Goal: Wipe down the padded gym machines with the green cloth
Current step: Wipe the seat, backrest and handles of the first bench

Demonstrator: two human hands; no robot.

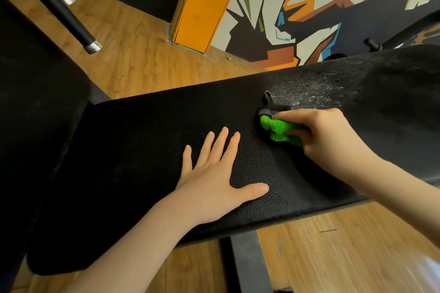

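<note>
Now we see the black padded bench under both hands: our left hand lies flat on it, fingers spread, while beside it our right hand pinches the green cloth bunched against the pad.

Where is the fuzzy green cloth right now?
The fuzzy green cloth is bunched in the right hand, on the black padded bench, right of the flat left hand.

left hand flat on pad, cloth to its right
</note>
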